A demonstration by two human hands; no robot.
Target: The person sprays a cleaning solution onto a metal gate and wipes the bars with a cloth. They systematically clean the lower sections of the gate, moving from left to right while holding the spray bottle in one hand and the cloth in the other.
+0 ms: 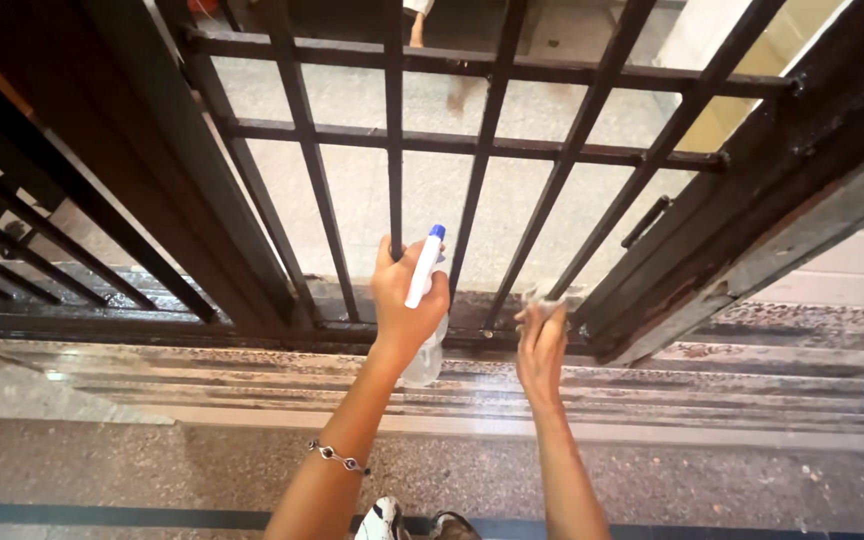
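My left hand (405, 300) grips a spray bottle (424, 268) with a white trigger head and a blue nozzle, its clear body hanging below my palm. The nozzle points up toward the black metal window grille (392, 140). My right hand (540, 345) presses a small grey cloth (542, 303) against the foot of a bar, just above the grille's bottom rail. A beaded bracelet (337, 457) sits on my left forearm.
A dark sliding window frame (752, 230) with a small handle (645, 222) stands at the right. Striped metal tracks (252, 375) run across below the grille. Another barred panel (12, 240) is at the left. My shoes (384, 520) rest on speckled floor.
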